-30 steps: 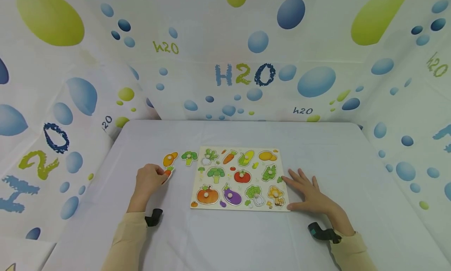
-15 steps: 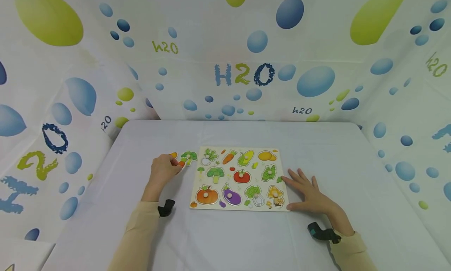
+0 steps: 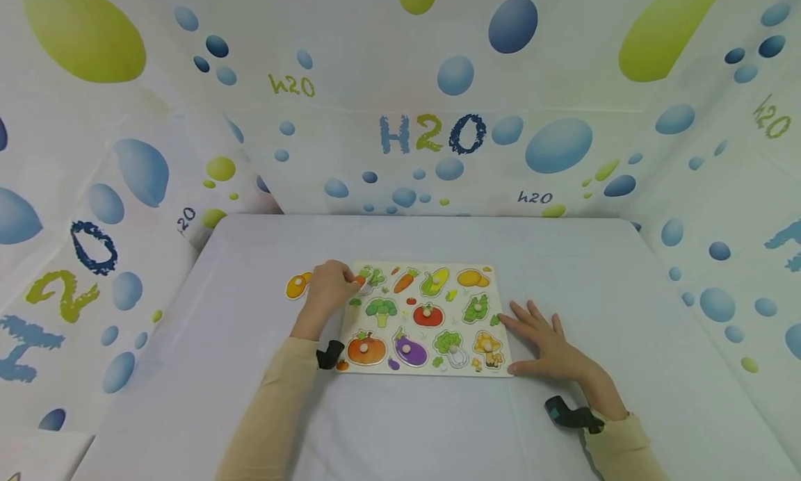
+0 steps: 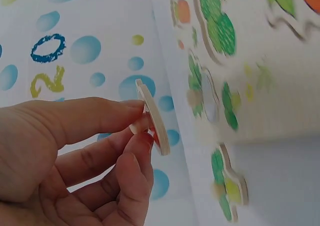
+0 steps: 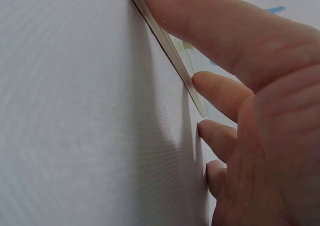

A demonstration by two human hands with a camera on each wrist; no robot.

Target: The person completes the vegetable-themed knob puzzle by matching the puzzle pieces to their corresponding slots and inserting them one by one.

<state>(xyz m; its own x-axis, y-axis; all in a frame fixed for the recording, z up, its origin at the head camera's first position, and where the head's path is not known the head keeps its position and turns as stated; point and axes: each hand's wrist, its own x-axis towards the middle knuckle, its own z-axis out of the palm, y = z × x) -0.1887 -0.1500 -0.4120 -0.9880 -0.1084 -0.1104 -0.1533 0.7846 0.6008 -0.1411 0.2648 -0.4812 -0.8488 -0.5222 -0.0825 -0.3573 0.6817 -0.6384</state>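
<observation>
My left hand (image 3: 327, 290) pinches a carrot puzzle piece (image 4: 159, 118) by its small wooden knob, the piece tilted on edge in the left wrist view. It hovers by the upper left corner of a wooden vegetable puzzle board (image 3: 425, 371), overlapping the radish piece (image 3: 375, 276) in the head view. The right hand (image 3: 547, 342) is spread, its thumb and index fingertip at the board's right edge. Carrot (image 3: 405, 281), broccoli (image 3: 381, 311) and mango-like (image 3: 473, 278) pictures on the board show no knobs. A loose broccoli piece (image 4: 231, 188) lies beside the board, hidden by my left hand in the head view.
A loose orange-yellow oval piece (image 3: 297, 286) lies left of the left hand. Knobbed pieces such as the pumpkin (image 3: 366, 356), eggplant (image 3: 418, 354) and tomato (image 3: 428, 318) sit in the board. A white cloth covers the table (image 3: 432, 432).
Carrying the carrot piece, the left hand has moved right and away from me, past the loose broccoli piece to the board's upper left corner. My right hand has stayed put.
</observation>
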